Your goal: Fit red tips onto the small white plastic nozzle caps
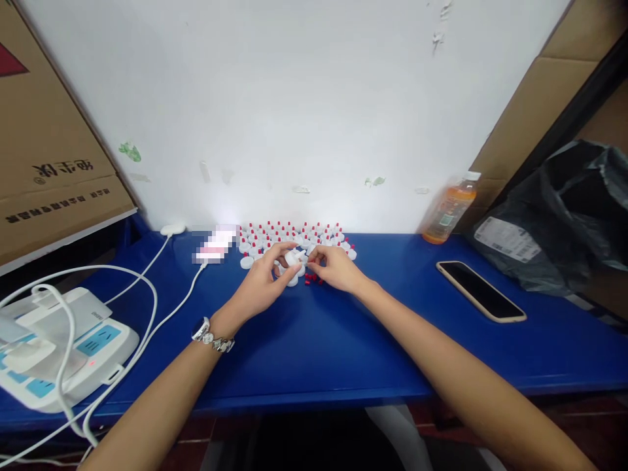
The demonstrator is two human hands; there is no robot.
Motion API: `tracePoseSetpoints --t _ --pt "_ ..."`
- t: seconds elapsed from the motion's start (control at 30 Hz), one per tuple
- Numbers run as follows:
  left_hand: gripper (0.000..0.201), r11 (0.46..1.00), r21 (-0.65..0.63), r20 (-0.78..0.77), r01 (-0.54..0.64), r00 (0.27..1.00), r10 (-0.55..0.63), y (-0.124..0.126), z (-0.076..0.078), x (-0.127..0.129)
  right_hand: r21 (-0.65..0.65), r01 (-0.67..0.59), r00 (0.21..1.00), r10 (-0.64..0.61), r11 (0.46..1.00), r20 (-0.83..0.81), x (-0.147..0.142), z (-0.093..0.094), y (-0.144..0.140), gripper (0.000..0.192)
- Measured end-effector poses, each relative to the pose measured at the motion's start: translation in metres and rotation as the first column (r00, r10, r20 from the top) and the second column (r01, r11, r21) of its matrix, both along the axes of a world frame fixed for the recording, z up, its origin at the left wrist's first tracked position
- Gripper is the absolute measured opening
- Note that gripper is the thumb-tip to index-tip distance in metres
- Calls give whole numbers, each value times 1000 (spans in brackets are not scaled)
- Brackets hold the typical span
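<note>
Both my hands meet over the blue table (314, 340), close to the wall. My left hand (262, 278) pinches a small white cap (293, 258) between thumb and fingers. My right hand (333, 267) has its fingertips right beside that cap, touching or nearly touching it; what it pinches is too small to make out. Behind the hands stand rows of several white caps with red tips (294, 234). A few loose red pieces (312, 280) lie on the table under my right hand. A watch with a bracelet sits on my left wrist.
A white power strip (73, 353) with cables lies at the left, a charging phone (216, 247) behind it. A dark phone (481, 290) lies at the right, an orange drink bottle (449, 209) and a black bag (564, 216) beyond it. Cardboard boxes (49, 144) flank the table.
</note>
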State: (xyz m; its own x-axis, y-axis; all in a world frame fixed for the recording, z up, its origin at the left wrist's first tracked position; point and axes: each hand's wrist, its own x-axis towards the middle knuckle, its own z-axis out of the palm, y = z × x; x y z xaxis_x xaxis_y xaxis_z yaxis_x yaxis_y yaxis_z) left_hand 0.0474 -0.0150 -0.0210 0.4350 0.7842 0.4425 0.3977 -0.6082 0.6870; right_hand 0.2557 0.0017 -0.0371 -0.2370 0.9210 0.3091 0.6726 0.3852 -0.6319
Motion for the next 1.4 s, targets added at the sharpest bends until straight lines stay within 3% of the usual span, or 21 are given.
tracePoseSetpoints --t 0.3,0.47,0.6,0.67,0.87,1.0,1.13,1.27,1.4 --pt "43 999 21 -135 -38 990 40 -3 -4 0 -60 -34 999 35 998 15 2 1 0 26" --pt "37 999 25 -138 -33 990 37 -4 -3 1 -35 -10 983 4 999 -181 -1 10 -5 21" --pt "31 1000 18 -92 -7 996 9 -5 -5 4 -32 -205 907 178 978 -381 -5 16 -13 29" --pt "30 1000 18 -76 -14 997 16 -5 -5 5 -12 -245 883 218 970 -415 -7 19 -18 30" --pt "30 993 93 -71 -68 995 75 -3 -6 4 142 -196 927 230 970 -297 -13 24 -27 18" --pt "38 980 132 -90 -151 982 163 -1 -8 3 197 22 976 22 980 -218 -6 23 -21 9" --pt "28 968 156 -82 -196 974 211 -1 -9 4 160 224 974 -224 961 -23 7 15 -7 4" --pt "20 974 166 -124 -151 977 173 -2 -8 6 95 235 955 -248 967 162 3 9 1 7" --pt "15 974 179 -153 -137 974 165 -2 -7 6 63 229 945 -237 971 224 -6 13 2 12"
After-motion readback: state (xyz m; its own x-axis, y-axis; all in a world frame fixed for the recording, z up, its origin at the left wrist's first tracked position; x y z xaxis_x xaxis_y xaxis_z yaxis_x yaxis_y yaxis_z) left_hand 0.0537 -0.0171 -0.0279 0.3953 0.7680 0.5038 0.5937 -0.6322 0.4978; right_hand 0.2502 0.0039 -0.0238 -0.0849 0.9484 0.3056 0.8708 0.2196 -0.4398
